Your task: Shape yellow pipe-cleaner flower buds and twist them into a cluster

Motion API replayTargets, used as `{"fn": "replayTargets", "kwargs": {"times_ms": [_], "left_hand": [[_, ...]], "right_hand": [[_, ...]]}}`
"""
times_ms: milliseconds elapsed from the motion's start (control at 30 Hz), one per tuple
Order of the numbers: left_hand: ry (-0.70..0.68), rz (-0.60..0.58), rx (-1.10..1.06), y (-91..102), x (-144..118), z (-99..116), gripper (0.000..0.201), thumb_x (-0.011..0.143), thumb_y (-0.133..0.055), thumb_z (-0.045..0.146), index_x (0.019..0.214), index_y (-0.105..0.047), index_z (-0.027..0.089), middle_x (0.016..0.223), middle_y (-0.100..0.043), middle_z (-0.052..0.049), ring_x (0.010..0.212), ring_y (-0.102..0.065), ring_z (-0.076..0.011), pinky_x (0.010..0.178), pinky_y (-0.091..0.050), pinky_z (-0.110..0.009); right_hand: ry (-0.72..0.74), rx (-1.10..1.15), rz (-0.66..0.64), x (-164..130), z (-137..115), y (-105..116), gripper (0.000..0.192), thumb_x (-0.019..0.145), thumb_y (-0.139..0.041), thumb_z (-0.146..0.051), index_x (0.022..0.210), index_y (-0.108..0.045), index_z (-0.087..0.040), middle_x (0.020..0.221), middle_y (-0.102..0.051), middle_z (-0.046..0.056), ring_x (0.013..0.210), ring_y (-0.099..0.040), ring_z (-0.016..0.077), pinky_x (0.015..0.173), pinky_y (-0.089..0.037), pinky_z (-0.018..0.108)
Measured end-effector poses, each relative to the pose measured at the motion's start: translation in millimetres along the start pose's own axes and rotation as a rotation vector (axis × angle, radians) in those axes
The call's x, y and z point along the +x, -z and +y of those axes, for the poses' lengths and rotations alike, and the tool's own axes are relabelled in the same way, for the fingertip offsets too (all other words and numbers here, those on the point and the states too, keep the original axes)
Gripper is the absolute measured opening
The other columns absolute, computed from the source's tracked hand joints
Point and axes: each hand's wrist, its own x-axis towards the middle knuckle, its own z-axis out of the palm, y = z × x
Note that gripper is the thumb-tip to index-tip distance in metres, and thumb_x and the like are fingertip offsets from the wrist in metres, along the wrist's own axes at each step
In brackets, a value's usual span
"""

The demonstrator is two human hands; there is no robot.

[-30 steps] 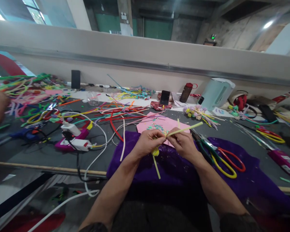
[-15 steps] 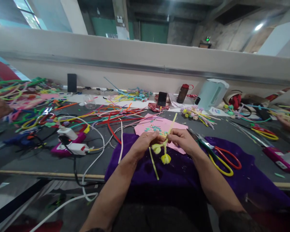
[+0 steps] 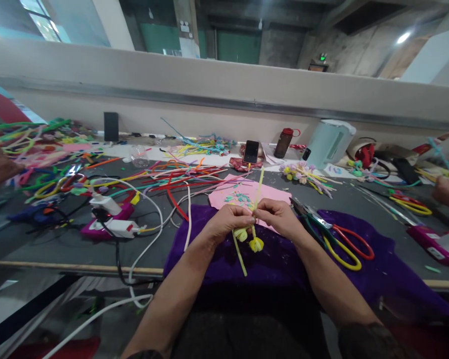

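**Pipe-cleaner piece: two curls formed, stems loose**

Left hand (image 3: 226, 222) and right hand (image 3: 279, 217) both pinch the yellow pipe cleaner bundle (image 3: 250, 238), held just above the purple cloth (image 3: 277, 259). Done: two curled yellow heads hang below the fingers. Left, by my read: one stem sticks up and one trails down, both unwound. Scissors (image 3: 340, 244) lie untouched to the right.

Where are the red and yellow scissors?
In the head view, the scissors lie on the purple cloth, just right of the right hand.
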Motion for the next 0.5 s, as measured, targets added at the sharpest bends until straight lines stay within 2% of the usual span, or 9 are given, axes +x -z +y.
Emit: {"fn": "replayTargets", "kwargs": {"times_ms": [67, 167, 233, 267, 333, 400, 467, 500], "left_hand": [[-0.014, 0.01, -0.03, -0.1, 1.4, -1.0, 0.024, 0.063, -0.07, 0.033, 0.061, -0.061, 0.011, 0.053, -0.061, -0.002, 0.041, -0.047, -0.0061, 0.043, -0.031, -0.018], [-0.053, 0.04, -0.077, 0.3, 3.2, -1.6, 0.025, 0.066, -0.068, 0.033, 0.06, -0.058, 0.011, 0.053, -0.06, -0.001, 0.04, -0.046, -0.0049, 0.042, -0.031, -0.017], [-0.068, 0.07, -0.112, 0.8, 3.9, -1.6, 0.026, 0.067, -0.067, 0.034, 0.059, -0.056, 0.011, 0.052, -0.059, 0.0, 0.039, -0.044, -0.0043, 0.041, -0.03, -0.017], [-0.071, 0.081, -0.127, 0.9, 4.2, -1.6, 0.027, 0.067, -0.067, 0.035, 0.06, -0.055, 0.012, 0.052, -0.058, 0.0, 0.039, -0.044, -0.0041, 0.041, -0.03, -0.017], [-0.076, 0.098, -0.143, 0.8, 4.7, -1.8, 0.028, 0.067, -0.067, 0.035, 0.059, -0.055, 0.012, 0.051, -0.058, 0.0, 0.038, -0.044, -0.004, 0.041, -0.031, -0.017], [-0.089, 0.115, -0.149, 0.1, 5.3, -2.1, 0.028, 0.067, -0.067, 0.035, 0.059, -0.055, 0.011, 0.051, -0.057, 0.0, 0.039, -0.044, -0.0041, 0.041, -0.031, -0.017], [-0.109, 0.129, -0.156, -0.9, 5.8, -2.5, 0.028, 0.067, -0.068, 0.034, 0.058, -0.055, 0.011, 0.05, -0.056, 0.001, 0.039, -0.044, -0.0039, 0.041, -0.031, -0.017], [-0.118, 0.134, -0.162, -1.5, 6.1, -2.7, 0.027, 0.066, -0.069, 0.034, 0.058, -0.055, 0.011, 0.05, -0.056, 0.001, 0.039, -0.044, -0.004, 0.041, -0.031, -0.017]], "right_hand": [[0.062, -0.022, 0.105, -0.8, -0.7, -1.5, 0.014, 0.078, -0.056, -0.03, 0.078, -0.061, -0.017, 0.078, -0.057, 0.002, 0.054, -0.045, 0.0082, 0.05, -0.036, 0.022], [0.162, -0.06, 0.39, -2.3, -3.0, -1.1, 0.02, 0.079, -0.054, -0.032, 0.094, -0.061, -0.02, 0.103, -0.054, 0.006, 0.054, -0.046, 0.0073, 0.052, -0.039, 0.024], [0.176, -0.065, 0.523, -2.8, -4.4, 0.4, 0.021, 0.08, -0.053, -0.032, 0.095, -0.06, -0.02, 0.103, -0.053, 0.005, 0.053, -0.044, 0.0069, 0.052, -0.039, 0.024], [0.155, -0.05, 0.528, -2.8, -4.8, 0.9, 0.02, 0.081, -0.053, -0.033, 0.093, -0.06, -0.02, 0.097, -0.055, 0.004, 0.052, -0.044, 0.0071, 0.051, -0.039, 0.024], [0.065, 0.004, 0.395, -2.3, -4.6, 0.9, 0.02, 0.081, -0.051, -0.036, 0.085, -0.061, -0.019, 0.077, -0.056, 0.001, 0.049, -0.043, 0.0079, 0.048, -0.037, 0.023], [-0.04, 0.059, 0.17, -1.2, -3.3, -1.3, 0.024, 0.081, -0.051, -0.039, 0.075, -0.061, -0.017, 0.059, -0.051, -0.002, 0.046, -0.042, 0.0083, 0.046, -0.035, 0.022], [-0.102, 0.1, 0.009, -0.1, -1.6, -4.9, 0.028, 0.079, -0.053, -0.041, 0.069, -0.06, -0.016, 0.054, -0.05, -0.003, 0.046, -0.042, 0.008, 0.045, -0.034, 0.021], [-0.117, 0.116, -0.026, 0.4, -0.9, -6.8, 0.028, 0.078, -0.054, -0.04, 0.068, -0.06, -0.015, 0.055, -0.052, -0.002, 0.046, -0.043, 0.0079, 0.045, -0.034, 0.02]]}}
